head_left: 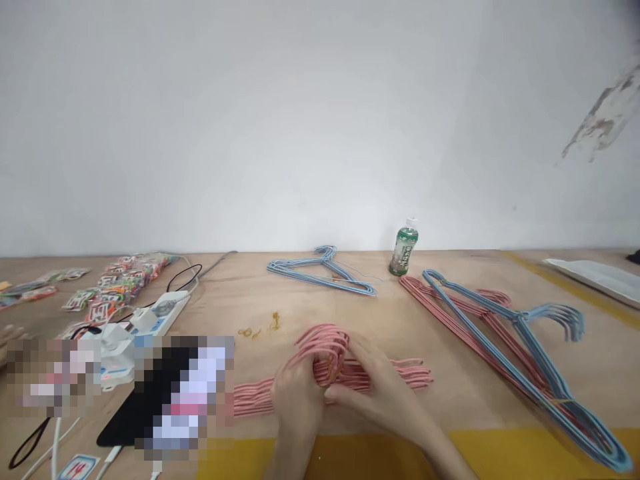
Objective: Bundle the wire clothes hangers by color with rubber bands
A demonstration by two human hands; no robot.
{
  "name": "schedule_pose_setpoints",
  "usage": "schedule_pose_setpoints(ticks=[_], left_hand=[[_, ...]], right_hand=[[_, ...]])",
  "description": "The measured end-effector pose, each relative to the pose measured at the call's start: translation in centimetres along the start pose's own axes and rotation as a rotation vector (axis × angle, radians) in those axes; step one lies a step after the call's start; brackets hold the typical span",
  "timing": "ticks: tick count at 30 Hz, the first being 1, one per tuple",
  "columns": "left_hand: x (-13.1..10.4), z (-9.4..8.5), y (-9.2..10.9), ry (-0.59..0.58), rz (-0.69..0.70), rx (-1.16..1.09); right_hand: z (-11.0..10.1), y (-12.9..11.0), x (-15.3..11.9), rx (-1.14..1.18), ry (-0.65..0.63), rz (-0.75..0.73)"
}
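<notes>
Fingers of our left hand (299,393) are closed around the neck of a bundle of pink hangers (253,398), below its hooks; those of our right hand (383,393) press on the bundle's other side, thumb near the neck. The bundle lies crosswise on the wooden table (370,320), directly before us. To its left we record a dark device (135,400), partly pixelated, and a white power strip (173,313). To its right, blue hangers (537,347) overlap further pink hangers (450,320). Beyond the bundle we note yellow bands (275,321), then a small blue hanger stack (320,277) and an upright green-labelled bottle (404,250) near the wall (300,127).
</notes>
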State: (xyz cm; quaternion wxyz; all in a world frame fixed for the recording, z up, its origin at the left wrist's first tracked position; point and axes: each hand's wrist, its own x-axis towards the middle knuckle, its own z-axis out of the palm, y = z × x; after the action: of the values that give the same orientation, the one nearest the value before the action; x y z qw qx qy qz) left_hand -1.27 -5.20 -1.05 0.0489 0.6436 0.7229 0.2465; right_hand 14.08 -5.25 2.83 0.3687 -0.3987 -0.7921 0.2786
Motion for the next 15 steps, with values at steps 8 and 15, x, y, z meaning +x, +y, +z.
schedule_pose_setpoints(ticks=[8, 15], left_hand=[[0.2, 0.5, -0.4, 0.053, 0.104, 0.041], [0.5, -0.3, -0.2, -0.102, 0.119, 0.071]], right_hand=[[0.0, 0.8, 0.5, 0.087, -0.056, -0.007], [-0.5, 0.6, 0.4, 0.085, 0.042, -0.003]])
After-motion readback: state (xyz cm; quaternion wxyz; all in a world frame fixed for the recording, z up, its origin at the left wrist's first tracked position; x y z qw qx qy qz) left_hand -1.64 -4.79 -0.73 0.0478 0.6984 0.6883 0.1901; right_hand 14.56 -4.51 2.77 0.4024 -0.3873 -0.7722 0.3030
